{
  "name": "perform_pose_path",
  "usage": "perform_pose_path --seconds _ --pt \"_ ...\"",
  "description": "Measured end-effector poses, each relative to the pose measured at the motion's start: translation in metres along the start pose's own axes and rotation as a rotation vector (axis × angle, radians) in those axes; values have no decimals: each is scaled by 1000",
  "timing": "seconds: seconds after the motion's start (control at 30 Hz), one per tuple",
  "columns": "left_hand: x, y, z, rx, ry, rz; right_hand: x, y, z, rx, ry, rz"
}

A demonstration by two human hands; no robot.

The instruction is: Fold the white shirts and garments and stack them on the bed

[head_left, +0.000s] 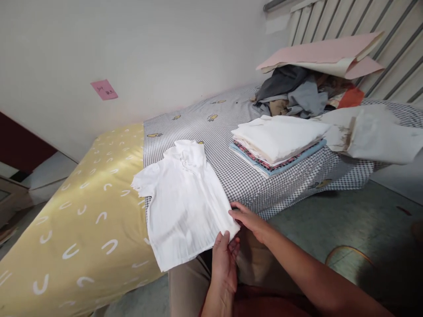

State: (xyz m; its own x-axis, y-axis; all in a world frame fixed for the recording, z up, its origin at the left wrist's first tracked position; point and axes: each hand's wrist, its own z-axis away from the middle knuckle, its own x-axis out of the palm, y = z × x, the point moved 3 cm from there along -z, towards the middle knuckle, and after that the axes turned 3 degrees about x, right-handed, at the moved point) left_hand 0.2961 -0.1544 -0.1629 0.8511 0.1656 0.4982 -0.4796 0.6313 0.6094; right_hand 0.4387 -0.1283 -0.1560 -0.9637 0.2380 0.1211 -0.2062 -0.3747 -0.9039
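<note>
A white short-sleeved shirt [185, 207] lies spread out, its collar toward the wall and one sleeve out to the left. No sleeve shows on its right side, where the edge runs straight. My left hand [225, 259] pinches the bottom hem near its right corner, thumb on top. At the right edge just above that corner, my right hand [247, 220] is closed on the cloth, with some of its fingers hidden beneath. The corner between both hands hangs past the bed's edge, over my lap.
A stack of folded clothes [280, 141] sits right of the shirt on a checked sheet [218, 163]. Behind it lies a heap of loose clothes [307, 94] under pink board [324, 53]. White crumpled packaging [383, 136] is at right. Yellow bedding [92, 211] covers the left.
</note>
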Motion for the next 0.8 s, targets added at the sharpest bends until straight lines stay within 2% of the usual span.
perform_pose_path --seconds 0.1,0.2,0.37,0.47,0.6,0.67,0.8 --pt "-3 5 3 147 47 -137 -2 -4 8 -10 -25 65" --pt "-2 7 5 238 19 -240 -8 -1 15 4 -26 108" --pt "-1 1 4 140 30 -223 -18 9 26 23 -50 82" --pt "-3 -2 4 55 78 -163 -24 11 32 -20 -79 71" --pt "-3 -1 4 22 102 -115 -29 11 40 -99 -126 94" --pt "-2 -1 4 27 105 -107 -31 14 41 -150 -100 117" --pt "-2 -1 4 43 100 -99 -36 22 37 -270 50 247"
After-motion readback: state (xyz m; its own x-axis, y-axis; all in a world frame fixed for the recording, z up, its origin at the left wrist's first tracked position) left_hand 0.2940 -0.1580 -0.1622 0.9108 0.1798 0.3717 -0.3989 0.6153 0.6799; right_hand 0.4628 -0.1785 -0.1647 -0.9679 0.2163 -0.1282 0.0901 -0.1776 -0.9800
